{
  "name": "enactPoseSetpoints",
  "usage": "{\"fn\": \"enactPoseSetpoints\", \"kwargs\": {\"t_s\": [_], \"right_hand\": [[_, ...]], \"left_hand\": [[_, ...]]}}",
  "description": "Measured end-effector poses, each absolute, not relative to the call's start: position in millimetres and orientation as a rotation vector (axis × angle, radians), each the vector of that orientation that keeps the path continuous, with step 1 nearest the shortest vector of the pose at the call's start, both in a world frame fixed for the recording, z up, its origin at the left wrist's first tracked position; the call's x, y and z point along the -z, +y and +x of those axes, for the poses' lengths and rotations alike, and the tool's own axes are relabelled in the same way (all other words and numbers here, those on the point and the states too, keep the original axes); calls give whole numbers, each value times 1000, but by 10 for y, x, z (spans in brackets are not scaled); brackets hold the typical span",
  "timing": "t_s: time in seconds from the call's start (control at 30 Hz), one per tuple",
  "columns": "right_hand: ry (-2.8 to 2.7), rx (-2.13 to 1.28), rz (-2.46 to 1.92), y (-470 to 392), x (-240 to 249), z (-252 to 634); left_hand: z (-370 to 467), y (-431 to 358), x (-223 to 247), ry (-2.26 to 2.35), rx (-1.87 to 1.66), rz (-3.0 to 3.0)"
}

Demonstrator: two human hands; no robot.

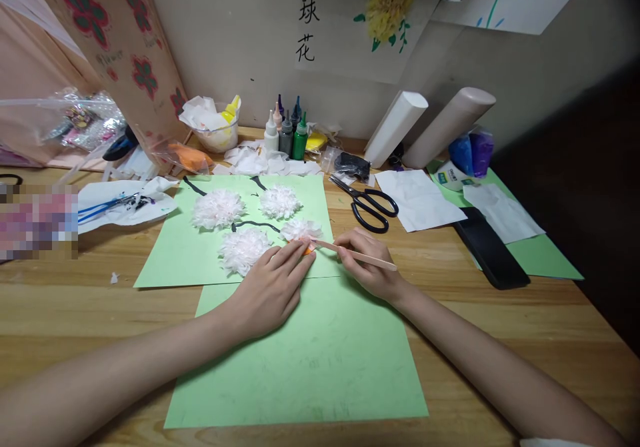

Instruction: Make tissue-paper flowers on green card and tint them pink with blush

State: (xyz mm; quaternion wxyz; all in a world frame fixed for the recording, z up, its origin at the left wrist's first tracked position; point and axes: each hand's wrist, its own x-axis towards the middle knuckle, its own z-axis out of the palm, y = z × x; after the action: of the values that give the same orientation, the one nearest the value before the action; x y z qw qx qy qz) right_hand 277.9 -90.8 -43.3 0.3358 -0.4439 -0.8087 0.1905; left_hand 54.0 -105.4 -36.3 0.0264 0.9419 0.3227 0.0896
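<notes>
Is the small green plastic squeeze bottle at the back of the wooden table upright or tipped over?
Upright: the small green plastic squeeze bottle has its nozzle pointing up and its body below.

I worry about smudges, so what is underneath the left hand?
Two green sheets run under the left hand, and an orange bit shows by its fingertips, below a white flower. Whatever the palm and fingers cover cannot be seen.
</notes>
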Motion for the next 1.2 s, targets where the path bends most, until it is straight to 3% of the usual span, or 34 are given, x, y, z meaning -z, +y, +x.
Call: {"fn": "enactPoseSetpoints", "kwargs": {"t_s": [1.2], "right_hand": [[-2154, -624, -1205, -868, 408, 2762]], "left_hand": [[546, -1076, 323, 996, -253, 2978]]}}
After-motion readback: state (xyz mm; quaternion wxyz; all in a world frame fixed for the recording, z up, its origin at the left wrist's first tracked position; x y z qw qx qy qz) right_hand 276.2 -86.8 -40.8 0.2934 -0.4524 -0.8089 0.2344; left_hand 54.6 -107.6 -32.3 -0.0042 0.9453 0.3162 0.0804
